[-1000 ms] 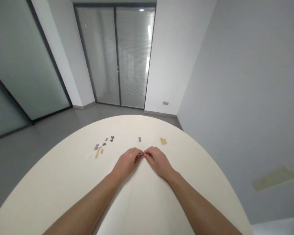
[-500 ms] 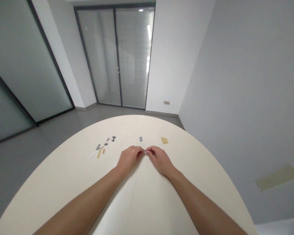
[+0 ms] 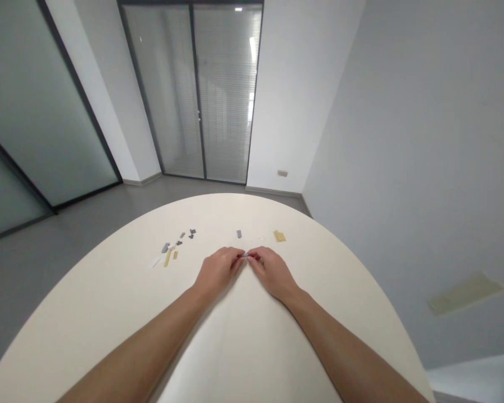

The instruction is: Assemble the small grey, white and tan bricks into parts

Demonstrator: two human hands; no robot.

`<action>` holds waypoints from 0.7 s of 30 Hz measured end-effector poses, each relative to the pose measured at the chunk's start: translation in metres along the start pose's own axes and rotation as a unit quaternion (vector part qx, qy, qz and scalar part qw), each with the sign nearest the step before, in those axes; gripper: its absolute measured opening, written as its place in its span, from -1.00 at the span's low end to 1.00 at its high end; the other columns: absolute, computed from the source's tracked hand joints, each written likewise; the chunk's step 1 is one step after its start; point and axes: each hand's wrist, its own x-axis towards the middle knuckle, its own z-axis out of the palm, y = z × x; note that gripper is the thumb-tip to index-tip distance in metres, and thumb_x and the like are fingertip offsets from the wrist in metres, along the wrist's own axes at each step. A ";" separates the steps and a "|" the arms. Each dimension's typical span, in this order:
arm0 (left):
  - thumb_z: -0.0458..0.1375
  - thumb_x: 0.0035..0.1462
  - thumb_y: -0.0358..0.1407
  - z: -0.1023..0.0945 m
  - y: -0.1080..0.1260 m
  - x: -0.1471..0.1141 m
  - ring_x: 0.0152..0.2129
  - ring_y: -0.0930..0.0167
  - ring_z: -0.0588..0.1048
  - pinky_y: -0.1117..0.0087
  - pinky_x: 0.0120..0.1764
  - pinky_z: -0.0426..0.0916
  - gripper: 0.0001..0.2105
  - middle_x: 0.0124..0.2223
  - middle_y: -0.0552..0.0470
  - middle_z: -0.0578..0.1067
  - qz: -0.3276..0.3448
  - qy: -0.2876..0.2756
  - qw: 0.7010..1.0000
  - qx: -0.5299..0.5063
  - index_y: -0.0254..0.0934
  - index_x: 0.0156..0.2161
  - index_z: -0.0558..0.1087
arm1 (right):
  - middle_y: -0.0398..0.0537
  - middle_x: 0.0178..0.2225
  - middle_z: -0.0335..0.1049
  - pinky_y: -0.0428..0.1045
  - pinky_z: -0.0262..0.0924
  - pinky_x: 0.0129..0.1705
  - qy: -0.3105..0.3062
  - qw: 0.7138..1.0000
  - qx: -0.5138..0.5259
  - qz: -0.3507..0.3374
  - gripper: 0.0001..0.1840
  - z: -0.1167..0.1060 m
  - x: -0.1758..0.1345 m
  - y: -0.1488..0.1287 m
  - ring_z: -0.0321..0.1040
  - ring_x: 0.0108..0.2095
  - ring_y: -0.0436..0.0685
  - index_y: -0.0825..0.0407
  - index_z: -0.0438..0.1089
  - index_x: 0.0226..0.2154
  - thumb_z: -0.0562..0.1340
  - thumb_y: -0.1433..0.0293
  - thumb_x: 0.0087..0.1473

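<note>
My left hand (image 3: pixel 219 268) and my right hand (image 3: pixel 273 272) meet over the middle of the table, fingertips pinched. Between them they hold a small grey piece (image 3: pixel 246 255), mostly covered by the fingers; it looks like a toy building brick, though its exact shape is too small to tell. Just beyond the hands lies a grey-blue brick (image 3: pixel 239 234). To its right are tiny white pieces (image 3: pixel 261 238) and a flat tan piece (image 3: pixel 279 236) with a stepped outline.
On the round cream table (image 3: pixel 109 313), a loose group lies to the left: dark grey pieces (image 3: pixel 192 231), a grey piece (image 3: pixel 165 247), a long tan strip (image 3: pixel 167 258), a short tan piece (image 3: pixel 175 254) and a white strip (image 3: pixel 154 262). Behind stand glass doors (image 3: pixel 222 95) and walls.
The camera view has shifted slightly, so everything sits a little higher and further left. Both hands still pinch the small grey piece, which shows a bit more between the fingertips.
</note>
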 end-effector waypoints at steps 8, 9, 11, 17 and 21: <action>0.09 0.26 -0.36 -0.005 0.000 -0.004 -0.15 0.34 0.53 0.34 -0.11 0.39 -0.83 -0.12 0.07 0.60 -0.008 0.025 1.000 -0.005 -0.16 -0.12 0.52 | -0.03 -0.14 0.54 0.07 0.24 0.00 0.019 1.000 0.004 -0.006 -0.81 0.003 0.002 0.001 0.40 -0.11 0.14 -0.01 0.48 -0.14 0.16 0.39 0.28; 0.10 0.26 -0.35 -0.005 0.000 -0.004 -0.16 0.35 0.53 0.35 -0.12 0.39 -0.83 -0.12 0.07 0.60 -0.005 0.026 1.000 -0.007 -0.16 -0.12 0.52 | -0.03 -0.14 0.54 0.07 0.24 0.01 0.020 1.000 0.004 -0.007 -0.81 0.003 0.002 0.001 0.40 -0.10 0.14 -0.01 0.48 -0.14 0.16 0.39 0.28; 0.09 0.27 -0.33 -0.005 0.000 -0.004 -0.17 0.36 0.52 0.36 -0.12 0.39 -0.83 -0.13 0.06 0.60 0.000 0.028 1.000 -0.009 -0.16 -0.12 0.52 | -0.03 -0.13 0.54 0.07 0.24 0.02 0.023 1.000 0.003 -0.006 -0.80 0.003 0.002 0.001 0.41 -0.09 0.14 -0.01 0.48 -0.13 0.15 0.39 0.28; 0.07 0.29 -0.30 -0.003 0.000 -0.003 -0.18 0.35 0.53 0.35 -0.09 0.39 -0.82 -0.14 0.04 0.60 0.006 0.034 0.999 -0.011 -0.17 -0.11 0.52 | -0.03 -0.11 0.55 0.08 0.23 0.02 0.014 1.000 0.020 -0.005 -0.78 0.003 0.004 0.000 0.41 -0.08 0.14 -0.02 0.49 -0.13 0.14 0.39 0.28; 0.07 0.29 -0.30 -0.001 -0.001 -0.003 -0.18 0.36 0.52 0.35 -0.10 0.39 -0.80 -0.13 0.05 0.60 0.013 0.030 0.999 -0.020 -0.14 -0.07 0.51 | -0.03 -0.13 0.55 0.07 0.25 -0.01 0.007 0.999 0.038 -0.005 -0.78 0.004 0.005 0.002 0.41 -0.10 0.14 -0.03 0.50 -0.13 0.15 0.39 0.27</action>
